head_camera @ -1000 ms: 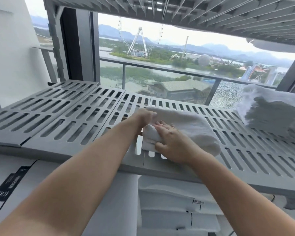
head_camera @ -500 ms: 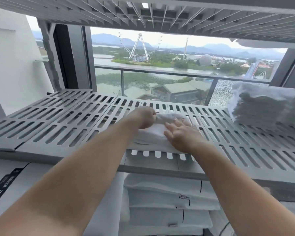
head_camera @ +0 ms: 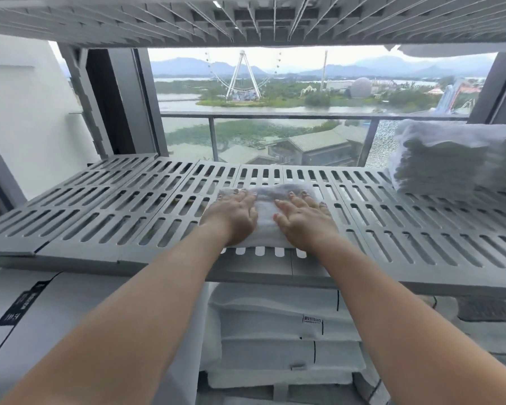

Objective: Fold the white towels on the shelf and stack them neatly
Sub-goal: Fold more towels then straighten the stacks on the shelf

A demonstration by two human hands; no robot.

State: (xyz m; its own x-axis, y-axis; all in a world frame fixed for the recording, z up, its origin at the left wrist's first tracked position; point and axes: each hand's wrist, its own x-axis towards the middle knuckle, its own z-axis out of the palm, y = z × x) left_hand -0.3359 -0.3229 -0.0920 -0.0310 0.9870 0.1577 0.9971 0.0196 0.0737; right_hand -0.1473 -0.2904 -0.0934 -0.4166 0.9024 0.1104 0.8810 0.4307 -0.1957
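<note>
The grey slotted shelf [head_camera: 100,211] runs across the full width of the view, with a second slotted shelf [head_camera: 246,21] of the same kind directly above it. The left hand [head_camera: 234,216] lies palm down on the left half of the folded white towel [head_camera: 265,226], fingers straight and close together, tips reaching the towel's far edge. The towel sits near the middle of the shelf, its near edge just short of the shelf's front edge, and lies flat as a compact rectangle. The right hand [head_camera: 303,220] lies palm down on the right half of the towel, fingers straight and slightly spread, thumb angled inward toward the left hand. The two hands are just beside each other with a strip of towel showing between them; neither hand grips the cloth. At the right end of the shelf, toward its rear edge, stands a stack of folded white towels [head_camera: 444,162], well apart from the hands. Below the front edge, under the towel, folded white linens [head_camera: 269,314] are layered on a lower level. A balcony railing [head_camera: 275,115] crosses behind the shelf.
</note>
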